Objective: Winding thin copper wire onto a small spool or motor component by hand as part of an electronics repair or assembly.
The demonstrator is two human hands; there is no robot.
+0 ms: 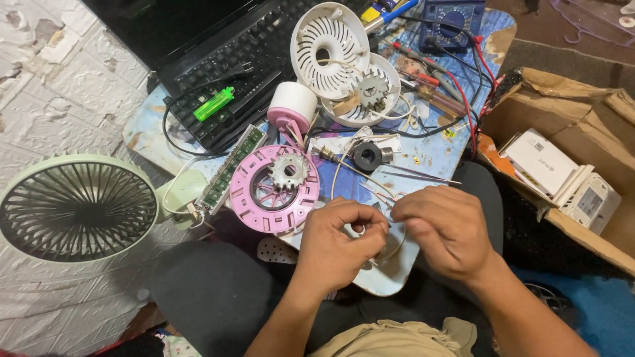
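1. Table (430, 155): small, blue, worn top, crowded with parts; it rests across the person's lap.
2. Laptop (218, 59): black, at the far left of the table; a green lighter (213, 104) lies on its keyboard.
3. White fan grilles (329, 49): two round pieces, stacked at the far centre, one leaning on the other.
4. Pink disc (274, 190): round plastic housing with a metal toothed core at its middle, just left of the hands; a narrow circuit strip (231, 168) lies beside it.
5. Pink-and-white cylinder (292, 107): stands behind the disc.
6. Meter (453, 16): blue, far right edge, red and black leads trailing toward the hands.
7. Green fan (78, 206): on the floor at the left, off the table.
8. Cardboard box (569, 165): at the right, holding white cartons.
9. Thin wire (387, 201): at the near table edge, running between the two hands.
10. Left hand (340, 241): fingers curled shut, thumb and forefinger pinched on the wire.
11. Right hand (446, 228): fingers bent inward, tips at the wire's other end; its grip is hidden by the knuckles.
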